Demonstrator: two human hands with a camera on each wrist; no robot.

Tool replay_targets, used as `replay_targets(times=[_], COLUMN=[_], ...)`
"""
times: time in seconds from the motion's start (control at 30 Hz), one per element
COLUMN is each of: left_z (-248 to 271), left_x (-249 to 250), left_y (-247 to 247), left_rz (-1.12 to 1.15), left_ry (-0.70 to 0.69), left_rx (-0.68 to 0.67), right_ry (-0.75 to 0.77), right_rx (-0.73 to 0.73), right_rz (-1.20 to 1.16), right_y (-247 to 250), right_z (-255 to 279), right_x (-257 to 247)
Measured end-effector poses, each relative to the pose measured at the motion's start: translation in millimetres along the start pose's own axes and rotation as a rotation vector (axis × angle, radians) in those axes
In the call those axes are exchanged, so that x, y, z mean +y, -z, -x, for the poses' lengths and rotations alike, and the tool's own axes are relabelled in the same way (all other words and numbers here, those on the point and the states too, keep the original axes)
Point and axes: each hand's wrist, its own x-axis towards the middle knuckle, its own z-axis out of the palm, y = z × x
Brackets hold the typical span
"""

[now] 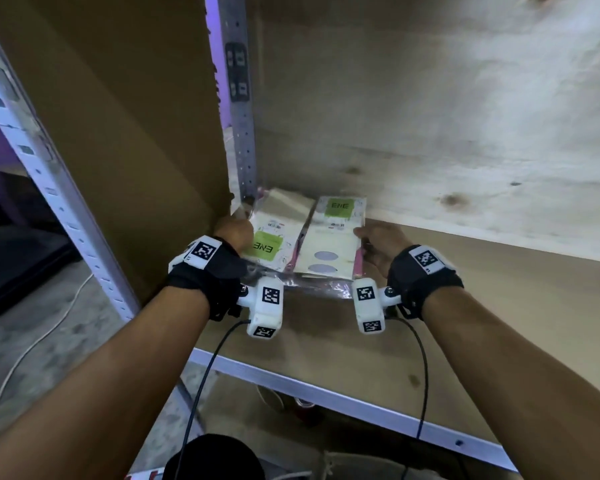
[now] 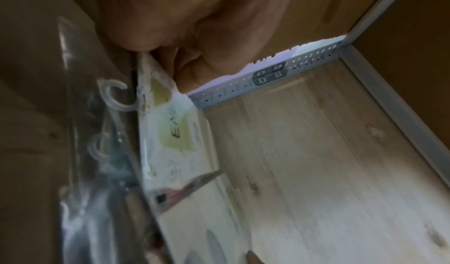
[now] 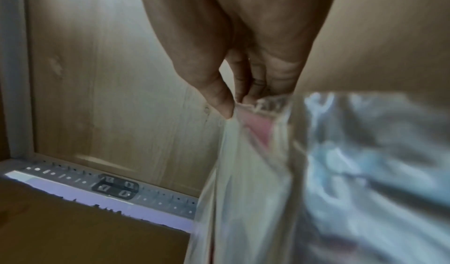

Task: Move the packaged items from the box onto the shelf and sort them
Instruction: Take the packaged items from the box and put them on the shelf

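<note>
Clear plastic, crinkled and glaring, is wrapping two flat cream packets that are lying side by side on the shelf board, in its back left corner. The perforated metal upright is serving as landmark here. The left packet is sitting at the foot of the upright, its green "ENE" label turned toward the viewer; the right packet is lying just beyond it, farther from the upright, label at the far end.

The left hand is gripping the left packet's edge nearest the upright; the left wrist view is showing curled fingers closing on the packet's end. The right hand is pinching the far edge of the right packet, thumb against fingers on the wrap by a pink strip.

A brown cardboard panel is standing left of the upright, hiding whatever is behind it. The packets' near ends are being covered by wrist-mounted cameras and plastic glare; small print is unreadable. Clear hanger hooks are showing blurred in the left wrist view.
</note>
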Motion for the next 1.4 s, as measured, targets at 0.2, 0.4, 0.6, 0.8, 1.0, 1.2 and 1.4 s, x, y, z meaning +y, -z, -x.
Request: replay_targets(times=[0.2, 0.4, 0.6, 0.8, 1.0, 1.2, 1.4], left_z=[-12, -11, 7, 56, 142, 225, 296], left_x=[-5, -5, 1, 14, 31, 29, 0], left_y=[1, 1, 10, 18, 15, -15, -55], left_rz=[-0.051, 0.057, -0.004, -0.154, -0.351, -0.010, 0.070], left_ry=[0.018, 0.012, -0.036, -0.165, -0.257, -0.447, -0.457], left_rx=[0.005, -0.012, -0.057, 0.103, 0.226, -0.019, -0.321], right_ry=[0.045, 0.054, 0.049, 0.058, 0.114, 0.155, 0.144], right_rx=[0.089, 0.082, -0.010, -0.041, -0.087, -0.084, -0.071], right_rz=[0.188, 0.235, 0.168, 0.112, 0.151, 0.176, 0.303], right_y=[-11, -11, 2, 34, 79, 118, 149], right_z=[-9, -7, 23, 78, 158, 229, 292], right_x=[1, -4, 0, 3, 6, 25, 62])
